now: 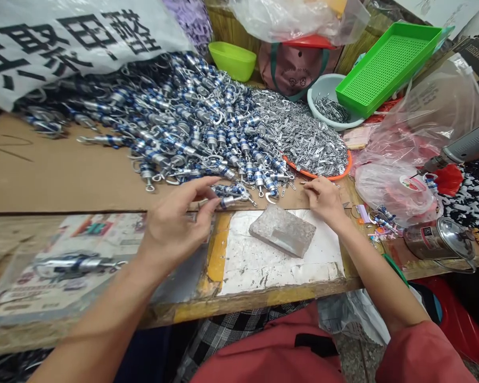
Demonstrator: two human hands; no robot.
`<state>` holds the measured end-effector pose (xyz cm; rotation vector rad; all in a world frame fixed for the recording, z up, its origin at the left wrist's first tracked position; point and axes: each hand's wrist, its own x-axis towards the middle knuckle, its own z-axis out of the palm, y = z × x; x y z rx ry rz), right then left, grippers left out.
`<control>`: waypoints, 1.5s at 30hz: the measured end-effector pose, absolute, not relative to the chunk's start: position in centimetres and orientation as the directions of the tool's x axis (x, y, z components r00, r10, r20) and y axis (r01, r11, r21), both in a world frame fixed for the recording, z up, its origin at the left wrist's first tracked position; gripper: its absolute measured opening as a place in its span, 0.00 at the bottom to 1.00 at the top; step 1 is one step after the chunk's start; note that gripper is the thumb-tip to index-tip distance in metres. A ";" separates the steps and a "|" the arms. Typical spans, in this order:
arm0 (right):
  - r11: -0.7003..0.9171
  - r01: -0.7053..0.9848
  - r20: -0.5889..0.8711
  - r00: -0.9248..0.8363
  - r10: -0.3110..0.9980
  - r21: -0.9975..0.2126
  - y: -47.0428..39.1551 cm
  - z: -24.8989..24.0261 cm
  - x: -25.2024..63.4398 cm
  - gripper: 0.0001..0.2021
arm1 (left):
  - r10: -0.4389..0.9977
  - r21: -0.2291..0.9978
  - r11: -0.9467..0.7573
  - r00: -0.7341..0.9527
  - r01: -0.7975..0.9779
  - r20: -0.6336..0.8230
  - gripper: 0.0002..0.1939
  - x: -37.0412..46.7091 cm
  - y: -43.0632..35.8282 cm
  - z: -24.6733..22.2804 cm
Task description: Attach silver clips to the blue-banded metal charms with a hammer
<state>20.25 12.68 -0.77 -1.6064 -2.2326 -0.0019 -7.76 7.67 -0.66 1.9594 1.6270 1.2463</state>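
My left hand point(179, 218) has its thumb and fingers curled round the near end of a blue-and-silver metal fitting point(233, 201) at the front of a big heap of such fittings point(199, 122), which have rings and hooks. My right hand point(323, 198) rests low over the cardboard, thumb and fingertips pinched together. Whatever small thing they hold is too small to name. Between the hands, a grey stone block point(283, 231) lies on a white board point(243, 266). Small flat metal links point(309, 141) with holes fill an orange-rimmed tray point(348, 166) behind my right hand.
A pale bowl point(313, 106) of metal pins stands behind the links, beneath a tilted green basket point(391, 64). An electric screwdriver point(467, 143) reaches in from the right, above plastic bags point(399, 186). Near the right edge stands a lidded metal cup point(427, 239).
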 end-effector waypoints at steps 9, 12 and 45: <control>0.432 0.838 0.527 -0.215 0.822 -0.333 7.9 -0.4 22.3 0.06 | 0.873 0.554 -0.417 0.146 0.720 0.466 0.11 -7.6 6.7 -0.3; 0.431 0.838 0.511 -0.223 0.830 -0.334 7.1 -0.5 22.7 0.06 | 0.899 0.487 -0.398 0.226 0.777 0.375 0.10 -8.0 6.4 -1.3; 0.359 0.293 0.336 -0.126 0.933 -0.886 1.7 3.0 14.6 0.05 | 0.843 0.768 -0.524 0.091 0.368 0.531 0.33 -0.3 1.0 0.2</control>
